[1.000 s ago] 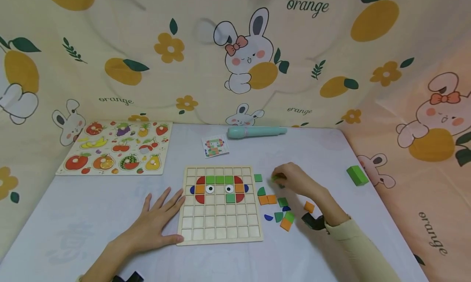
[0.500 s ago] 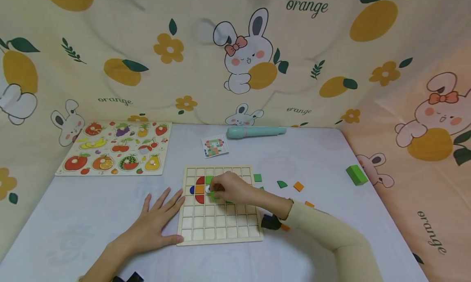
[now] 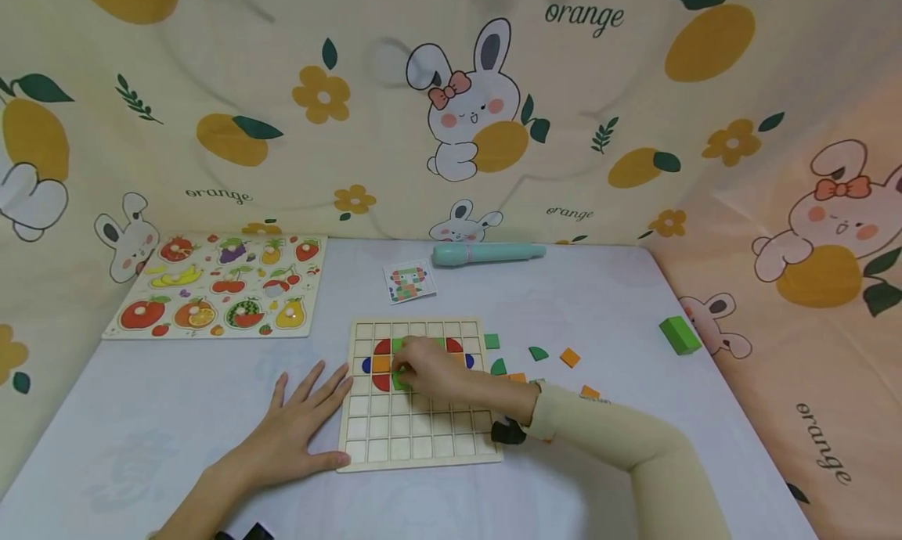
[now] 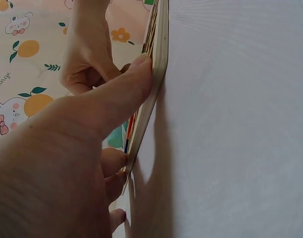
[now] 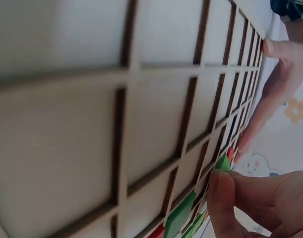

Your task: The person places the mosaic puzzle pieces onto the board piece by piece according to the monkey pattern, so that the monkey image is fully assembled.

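Observation:
A pale wooden grid board [image 3: 423,466] lies on the table, with red, orange, green and blue pieces set in its upper cells. My left hand [image 3: 299,424] lies spread at its left side, fingertips along the edge and thumb at the near left corner. In the left wrist view the thumb [image 4: 126,84] presses the board's rim. My right hand [image 3: 433,370] is over the upper left cells, thumb and finger pinching a green square tile [image 5: 222,163] at a cell below the left eye position. That hand hides the middle of the pattern in the head view.
Loose green tiles [image 3: 539,354] and orange tiles [image 3: 570,358] lie right of the board, some under the right sleeve. Behind the board are a pattern card [image 3: 409,282] and a teal pen-shaped object [image 3: 489,253]. A fruit puzzle board [image 3: 218,286] lies back left, a green block [image 3: 680,335] far right.
My right hand has carried the green tile from the loose pieces at right across to the board's upper left cells, and lowered it there. My left hand has stayed at the board's edge.

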The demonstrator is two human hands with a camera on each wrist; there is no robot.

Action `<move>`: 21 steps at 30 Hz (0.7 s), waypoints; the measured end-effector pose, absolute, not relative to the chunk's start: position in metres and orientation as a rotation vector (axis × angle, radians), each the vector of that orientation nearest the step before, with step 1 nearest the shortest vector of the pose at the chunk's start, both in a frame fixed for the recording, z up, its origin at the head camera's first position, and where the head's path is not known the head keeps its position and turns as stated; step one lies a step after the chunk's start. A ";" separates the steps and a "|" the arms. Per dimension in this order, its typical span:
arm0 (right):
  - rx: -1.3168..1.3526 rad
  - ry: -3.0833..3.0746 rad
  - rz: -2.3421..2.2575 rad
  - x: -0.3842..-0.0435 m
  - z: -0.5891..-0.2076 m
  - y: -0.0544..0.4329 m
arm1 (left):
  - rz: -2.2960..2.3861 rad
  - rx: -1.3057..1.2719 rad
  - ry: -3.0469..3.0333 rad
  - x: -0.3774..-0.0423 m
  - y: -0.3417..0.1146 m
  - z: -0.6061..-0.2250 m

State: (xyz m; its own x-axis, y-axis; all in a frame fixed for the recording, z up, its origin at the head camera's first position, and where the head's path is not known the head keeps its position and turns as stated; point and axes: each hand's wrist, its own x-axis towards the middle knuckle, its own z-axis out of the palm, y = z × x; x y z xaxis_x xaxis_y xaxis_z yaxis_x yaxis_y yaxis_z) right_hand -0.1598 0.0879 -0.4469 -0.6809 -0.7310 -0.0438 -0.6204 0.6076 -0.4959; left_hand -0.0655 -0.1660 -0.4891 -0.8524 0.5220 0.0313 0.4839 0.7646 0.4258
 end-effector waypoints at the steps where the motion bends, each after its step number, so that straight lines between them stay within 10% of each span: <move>1: -1.117 2.598 -0.654 -0.159 -0.447 0.088 | 0.653 0.818 2.868 -0.065 -0.166 -0.489; 21: -1.000 2.726 -0.414 -0.169 -0.415 0.163 | 0.644 0.813 2.870 -0.065 -0.166 -0.490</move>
